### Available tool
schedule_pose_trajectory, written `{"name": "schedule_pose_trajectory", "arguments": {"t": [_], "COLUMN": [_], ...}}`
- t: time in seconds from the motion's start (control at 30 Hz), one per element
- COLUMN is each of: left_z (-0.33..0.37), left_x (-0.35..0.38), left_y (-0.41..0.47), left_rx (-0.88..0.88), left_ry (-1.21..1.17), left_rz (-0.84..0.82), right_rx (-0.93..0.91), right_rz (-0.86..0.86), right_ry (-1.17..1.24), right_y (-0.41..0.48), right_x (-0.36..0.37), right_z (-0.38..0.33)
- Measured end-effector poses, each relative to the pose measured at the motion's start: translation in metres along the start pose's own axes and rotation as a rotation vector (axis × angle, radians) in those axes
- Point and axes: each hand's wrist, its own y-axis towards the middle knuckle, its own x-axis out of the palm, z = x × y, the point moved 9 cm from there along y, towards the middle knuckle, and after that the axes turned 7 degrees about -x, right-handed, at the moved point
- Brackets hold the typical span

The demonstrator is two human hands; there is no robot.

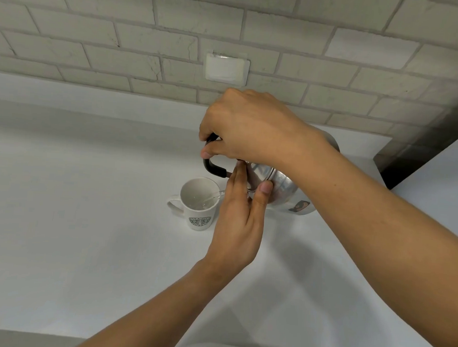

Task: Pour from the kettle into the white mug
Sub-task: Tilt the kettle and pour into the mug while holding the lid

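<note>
A silver metal kettle (284,186) is tipped to the left above the white counter. My right hand (249,131) grips its black handle (213,168) from above. Fingers and thumb of my left hand (242,215) press on the kettle's lid, holding it in place. A thin clear stream runs from the kettle into the white mug (197,203), which stands upright just left of the kettle. The mug has a green round logo facing me and its handle points left. A little water lies in its bottom. The spout is hidden behind my left hand.
The white counter (83,231) spreads wide to the left and toward me. A light brick wall (123,36) with a white wall plate (226,68) rises behind. A dark vertical panel (424,149) bounds the counter at the right.
</note>
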Motion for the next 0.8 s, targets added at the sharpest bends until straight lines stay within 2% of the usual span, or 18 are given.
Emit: {"name": "schedule_pose_trajectory", "arguments": {"t": [0.33,0.5,0.8], "left_z": [-0.005,-0.005,-0.014], "left_x": [-0.005,-0.007,0.002], "left_y": [0.002,0.002,0.003], "left_rx": [0.000,0.033,0.034], "left_ry": [0.013,0.075,0.282], "left_rz": [0.004,-0.019,-0.104], "right_rx": [-0.023,-0.012,0.082], "right_rz": [0.007,0.034,0.360], "right_ry": [0.005,0.091,0.347], "right_y": [0.004,-0.007,-0.058], "right_x": [0.003,0.008,0.014], "right_z": [-0.002,0.008,0.044]}}
